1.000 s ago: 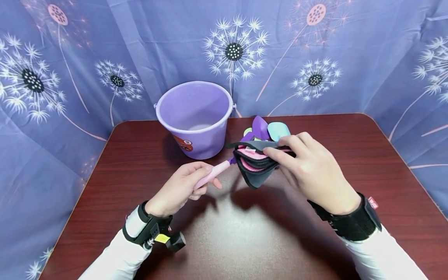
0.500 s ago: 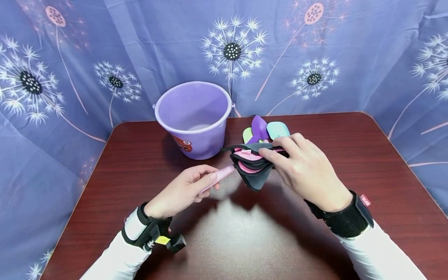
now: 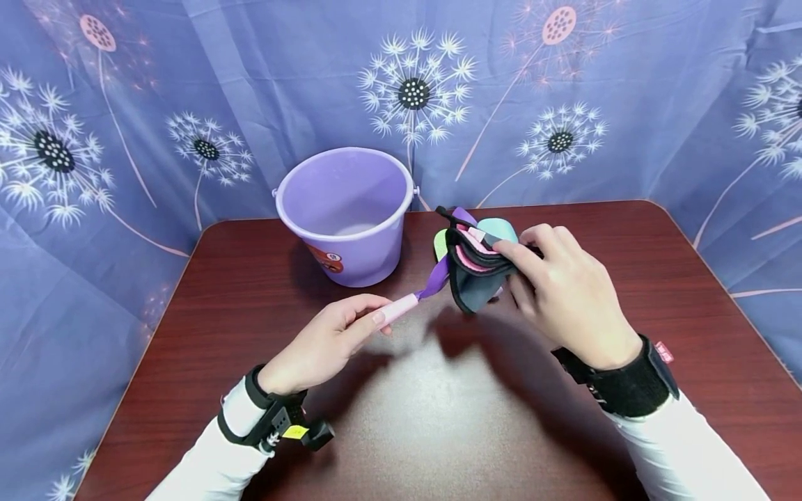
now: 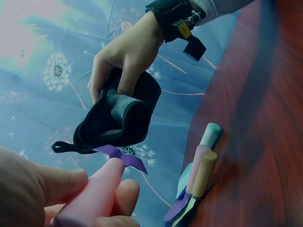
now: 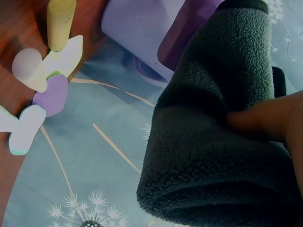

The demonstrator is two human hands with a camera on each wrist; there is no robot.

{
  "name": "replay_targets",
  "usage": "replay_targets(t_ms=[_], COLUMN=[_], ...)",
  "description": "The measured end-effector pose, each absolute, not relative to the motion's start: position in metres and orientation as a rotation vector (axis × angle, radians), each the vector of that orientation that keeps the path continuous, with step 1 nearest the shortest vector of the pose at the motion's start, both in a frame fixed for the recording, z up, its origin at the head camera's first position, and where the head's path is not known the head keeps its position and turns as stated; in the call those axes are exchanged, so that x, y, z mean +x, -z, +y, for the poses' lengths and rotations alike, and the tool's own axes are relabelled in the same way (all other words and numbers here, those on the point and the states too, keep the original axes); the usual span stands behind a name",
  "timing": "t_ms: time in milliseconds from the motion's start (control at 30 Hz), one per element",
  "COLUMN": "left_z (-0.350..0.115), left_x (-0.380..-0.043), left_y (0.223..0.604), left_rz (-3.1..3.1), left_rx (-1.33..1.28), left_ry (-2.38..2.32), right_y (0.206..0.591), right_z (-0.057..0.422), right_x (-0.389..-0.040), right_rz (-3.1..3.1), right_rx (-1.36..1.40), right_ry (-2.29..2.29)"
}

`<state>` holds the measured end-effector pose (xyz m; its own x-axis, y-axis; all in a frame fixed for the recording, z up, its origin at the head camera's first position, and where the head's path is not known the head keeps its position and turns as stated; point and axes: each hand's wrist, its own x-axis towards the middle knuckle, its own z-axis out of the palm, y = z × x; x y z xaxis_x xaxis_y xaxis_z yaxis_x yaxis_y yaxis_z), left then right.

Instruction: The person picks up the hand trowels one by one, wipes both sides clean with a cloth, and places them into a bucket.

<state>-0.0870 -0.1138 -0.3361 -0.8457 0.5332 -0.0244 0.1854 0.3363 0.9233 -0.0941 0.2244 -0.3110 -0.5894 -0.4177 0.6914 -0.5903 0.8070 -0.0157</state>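
Observation:
My left hand [image 3: 332, 341] grips the pink handle [image 3: 399, 310] of a small shovel with a purple blade [image 3: 435, 280], tilted up over the table. In my right hand [image 3: 564, 299] is a folded dark grey cloth [image 3: 477, 282] with black edging and pink inner layers. The cloth overlaps the upper part of the blade in the head view. Seen from the left wrist, the fleecy cloth [image 4: 118, 113] hangs just beyond the purple blade [image 4: 124, 157]. The right wrist view shows the purple blade [image 5: 177, 38] close beside the cloth [image 5: 208, 118].
A purple bucket [image 3: 360, 261] stands at the back left of the dark red wooden table [image 3: 238, 292]. Behind the cloth lie several more small shovels, among them a light blue blade [image 3: 499, 228] and a green one [image 3: 441, 245]. A blue dandelion-print curtain [image 3: 301, 69] hangs behind.
The cloth has shifted left, then up and to the right, and more of the purple blade shows now. My left hand keeps its grip on the pink handle. The bucket has not moved.

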Motion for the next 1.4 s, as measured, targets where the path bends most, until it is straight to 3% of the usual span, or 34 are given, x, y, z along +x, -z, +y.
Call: replay_targets(t_ms=[533,1400], left_z=[-0.115,-0.114], left_x=[-0.088,-0.088], left_y=[0.336,0.337], left_rz=[2.295,1.991], left_rx=[0.587,0.480], left_ry=[-1.585,-1.750], right_y=[0.312,0.316], right_z=[0.228,0.202], right_x=[-0.090,-0.082], right_rz=[-2.402,-2.337], right_rx=[0.584,0.901], right_ry=[-0.430,-0.399])
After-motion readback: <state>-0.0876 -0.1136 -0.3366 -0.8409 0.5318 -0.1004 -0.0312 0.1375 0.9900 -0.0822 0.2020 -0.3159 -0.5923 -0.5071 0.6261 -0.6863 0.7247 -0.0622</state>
